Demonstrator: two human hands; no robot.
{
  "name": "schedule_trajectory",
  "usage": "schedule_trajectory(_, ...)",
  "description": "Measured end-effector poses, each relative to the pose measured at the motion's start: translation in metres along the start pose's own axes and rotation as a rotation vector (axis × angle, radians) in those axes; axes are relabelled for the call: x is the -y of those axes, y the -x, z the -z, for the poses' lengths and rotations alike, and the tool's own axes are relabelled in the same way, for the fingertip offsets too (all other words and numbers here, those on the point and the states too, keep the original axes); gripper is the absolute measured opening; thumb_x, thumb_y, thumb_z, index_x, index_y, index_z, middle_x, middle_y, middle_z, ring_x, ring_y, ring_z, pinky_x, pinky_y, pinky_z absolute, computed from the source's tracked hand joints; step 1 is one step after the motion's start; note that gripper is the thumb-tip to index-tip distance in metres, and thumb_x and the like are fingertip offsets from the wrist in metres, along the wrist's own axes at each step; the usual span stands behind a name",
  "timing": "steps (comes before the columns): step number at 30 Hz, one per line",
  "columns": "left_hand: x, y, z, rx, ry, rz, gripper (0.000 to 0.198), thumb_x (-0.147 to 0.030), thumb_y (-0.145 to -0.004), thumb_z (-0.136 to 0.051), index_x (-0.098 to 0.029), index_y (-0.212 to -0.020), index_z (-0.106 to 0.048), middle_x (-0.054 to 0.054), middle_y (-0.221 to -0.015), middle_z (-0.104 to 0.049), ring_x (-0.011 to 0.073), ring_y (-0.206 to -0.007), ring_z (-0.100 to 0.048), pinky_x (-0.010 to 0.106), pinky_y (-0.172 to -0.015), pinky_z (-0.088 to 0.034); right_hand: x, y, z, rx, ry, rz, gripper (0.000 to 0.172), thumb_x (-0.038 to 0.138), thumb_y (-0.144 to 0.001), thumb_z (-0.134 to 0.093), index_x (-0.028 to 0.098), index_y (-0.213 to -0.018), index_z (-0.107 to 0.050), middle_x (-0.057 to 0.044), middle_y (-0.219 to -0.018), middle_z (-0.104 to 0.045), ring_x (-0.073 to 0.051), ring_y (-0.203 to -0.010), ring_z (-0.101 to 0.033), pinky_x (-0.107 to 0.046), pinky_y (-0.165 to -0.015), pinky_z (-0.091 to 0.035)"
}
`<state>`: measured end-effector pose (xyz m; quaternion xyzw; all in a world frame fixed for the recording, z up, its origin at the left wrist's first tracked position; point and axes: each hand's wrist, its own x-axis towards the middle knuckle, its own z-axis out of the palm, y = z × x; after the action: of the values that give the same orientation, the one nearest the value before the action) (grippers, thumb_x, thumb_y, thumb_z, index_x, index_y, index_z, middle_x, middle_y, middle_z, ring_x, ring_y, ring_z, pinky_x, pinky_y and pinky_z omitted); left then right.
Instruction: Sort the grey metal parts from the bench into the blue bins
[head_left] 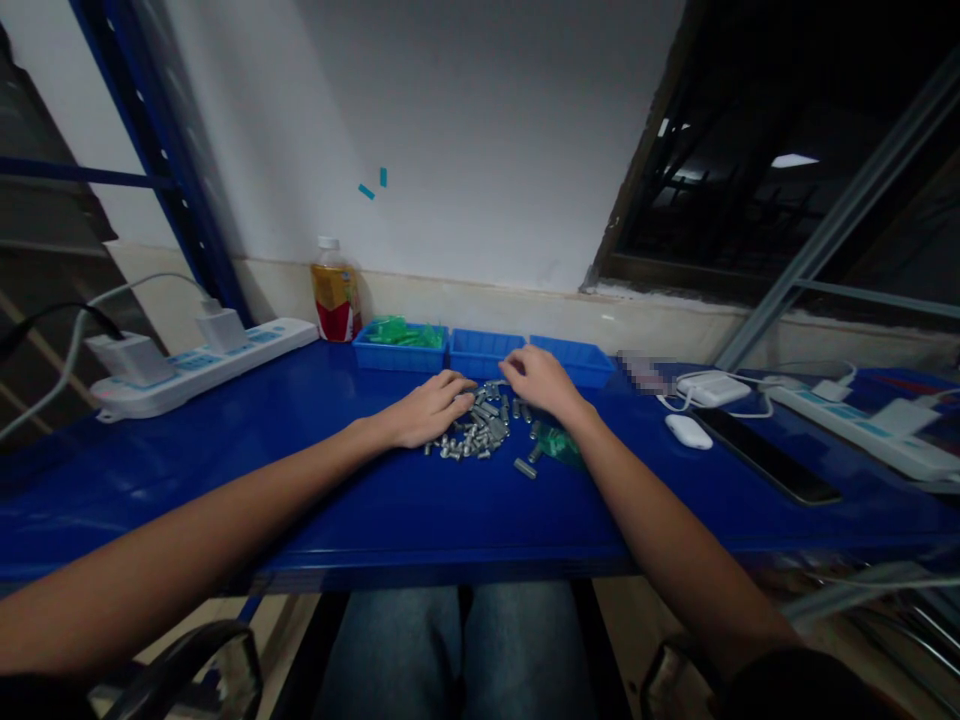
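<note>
A pile of small silvery metal cylindrical pieces [484, 425] lies on the blue table [420, 510]. At the pile's left edge rests my left hand [431, 410], fingers stretched forward and touching the outer pieces; it grips nothing that I can see. My right hand [544, 380] is over the pile's back right side, fingers bent down and drawn together; whatever is between the fingertips is too small or hidden. One longer metal cylinder [525, 468] lies apart toward the front. Beside my right wrist is a green plastic bag [559, 445], partly covered by the forearm.
Against the wall stand a blue bin [401, 358] with green plastic bags inside, a middle blue bin [472, 345] and a right blue bin [592, 368]. A drink bottle [335, 295] and power strip [210, 360] are left; a phone [765, 455] and white earbud case [688, 431] right.
</note>
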<state>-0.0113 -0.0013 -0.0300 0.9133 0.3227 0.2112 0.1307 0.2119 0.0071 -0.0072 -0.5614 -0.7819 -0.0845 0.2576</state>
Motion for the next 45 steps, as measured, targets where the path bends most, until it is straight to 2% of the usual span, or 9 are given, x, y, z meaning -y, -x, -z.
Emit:
schedule_trajectory(3, -0.004, -0.001, -0.002, 0.019, -0.007, 0.015, 0.052, -0.048, -0.095, -0.021, -0.017, -0.131, -0.042, 0.011, -0.129, -0.045, 0.0216, -0.121, -0.042, 0.037, -0.105, -0.03, 0.006, 0.005, -0.007, 0.165, 0.009, 0.057, 0.023, 0.032, -0.088, -0.049, 0.019, -0.095, -0.067, -0.01, -0.096, -0.061, -0.021, -0.091, -0.057, -0.031, -0.082, -0.04)
schedule_trajectory(7, -0.004, -0.003, -0.001, 0.048, -0.036, 0.005, 0.051, -0.046, -0.095, -0.025, -0.013, -0.126, -0.047, 0.013, -0.127, -0.048, 0.0225, -0.121, -0.042, 0.037, -0.105, -0.031, 0.008, 0.006, -0.017, 0.247, 0.03, 0.077, 0.025, 0.029, -0.088, -0.049, 0.019, -0.104, -0.065, -0.011, -0.104, -0.059, -0.023, -0.099, -0.055, -0.032, -0.087, -0.039)
schedule_trajectory(18, 0.0, -0.002, 0.018, 0.07, -0.092, -0.105, 0.036, -0.033, -0.096, -0.028, -0.015, -0.114, -0.053, 0.009, -0.11, -0.058, 0.0181, -0.102, -0.054, 0.032, -0.093, -0.04, 0.017, 0.003, -0.016, 0.248, -0.028, 0.114, 0.023, 0.025, -0.09, -0.043, 0.017, -0.094, -0.064, -0.008, -0.093, -0.061, -0.019, -0.09, -0.054, -0.029, -0.081, -0.038)
schedule_trajectory(23, -0.007, 0.003, 0.041, 0.048, -0.168, -0.242, 0.027, -0.013, -0.086, -0.042, -0.016, -0.107, -0.059, 0.009, -0.108, -0.058, 0.0183, -0.102, -0.052, 0.031, -0.092, -0.04, 0.021, 0.007, -0.019, 0.181, -0.081, 0.108, 0.031, 0.031, -0.09, -0.047, 0.014, -0.114, -0.058, -0.012, -0.108, -0.058, -0.02, -0.101, -0.052, -0.03, -0.087, -0.037)
schedule_trajectory(27, -0.013, 0.005, 0.042, 0.173, -0.246, -0.303, 0.018, -0.025, -0.082, -0.058, -0.019, -0.096, -0.067, 0.006, -0.096, -0.061, 0.0194, -0.096, -0.053, 0.029, -0.087, -0.04, 0.023, 0.005, -0.021, 0.273, -0.094, 0.148, 0.03, 0.03, -0.093, -0.041, 0.016, -0.108, -0.063, -0.011, -0.104, -0.061, -0.019, -0.099, -0.053, -0.03, -0.086, -0.037)
schedule_trajectory(31, -0.013, 0.004, 0.034, 0.201, -0.242, -0.289, 0.015, -0.03, -0.082, -0.059, -0.019, -0.088, -0.068, 0.006, -0.088, -0.062, 0.0176, -0.087, -0.054, 0.027, -0.08, -0.041, 0.024, 0.005, -0.02, 0.27, -0.105, 0.147, 0.028, 0.026, -0.092, -0.04, 0.015, -0.093, -0.066, -0.009, -0.092, -0.063, -0.018, -0.087, -0.056, -0.028, -0.078, -0.038)
schedule_trajectory(35, -0.012, 0.002, 0.036, 0.102, -0.077, -0.21, 0.015, -0.027, -0.083, -0.055, -0.016, -0.087, -0.065, 0.005, -0.086, -0.064, 0.0159, -0.081, -0.056, 0.027, -0.076, -0.042, 0.029, 0.006, -0.019, 0.151, -0.159, 0.141, 0.021, 0.024, -0.089, -0.045, 0.016, -0.089, -0.065, -0.007, -0.089, -0.064, -0.018, -0.087, -0.055, -0.029, -0.079, -0.038)
schedule_trajectory(40, -0.006, -0.004, 0.037, -0.149, 0.474, 0.037, 0.02, -0.032, -0.077, -0.058, -0.014, -0.083, -0.059, 0.003, -0.079, -0.062, 0.0127, -0.071, -0.056, 0.026, -0.068, -0.044, 0.046, 0.012, -0.005, -0.151, -0.325, 0.216, 0.015, 0.021, -0.087, -0.047, 0.019, -0.093, -0.061, -0.004, -0.087, -0.062, -0.016, -0.086, -0.055, -0.03, -0.081, -0.039)
schedule_trajectory(45, -0.002, -0.008, 0.027, -0.323, 0.818, 0.208, 0.022, -0.027, -0.069, -0.064, -0.017, -0.082, -0.05, -0.002, -0.07, -0.056, 0.0103, -0.065, -0.054, 0.022, -0.06, -0.042, 0.061, 0.018, 0.001, -0.168, -0.327, 0.296, 0.013, 0.023, -0.084, -0.054, 0.02, -0.096, -0.059, -0.004, -0.086, -0.06, -0.017, -0.086, -0.054, -0.031, -0.079, -0.039)
